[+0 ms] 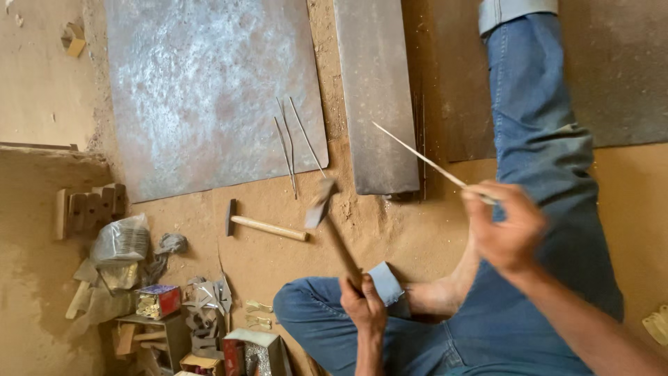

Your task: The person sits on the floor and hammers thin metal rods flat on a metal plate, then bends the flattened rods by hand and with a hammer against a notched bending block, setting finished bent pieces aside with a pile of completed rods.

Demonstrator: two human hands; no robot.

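My left hand (362, 301) grips the wooden handle of a hammer (327, 216), whose metal head is raised and blurred above the sandy floor. My right hand (504, 226) pinches one end of a thin metal rod (417, 154) that slants up and to the left, its tip over a narrow grey metal plate (372, 90). Three more thin rods (292, 143) lie on the corner of a large mottled metal sheet (209, 90). I sit on the floor in blue jeans with one leg folded and the other stretched out.
A second hammer (264, 224) with a wooden handle lies on the sand left of the raised one. At lower left sit a plastic bag (122, 240), small boxes (158, 299), wooden blocks (90, 207) and metal scraps. A dark sheet (626, 69) lies at upper right.
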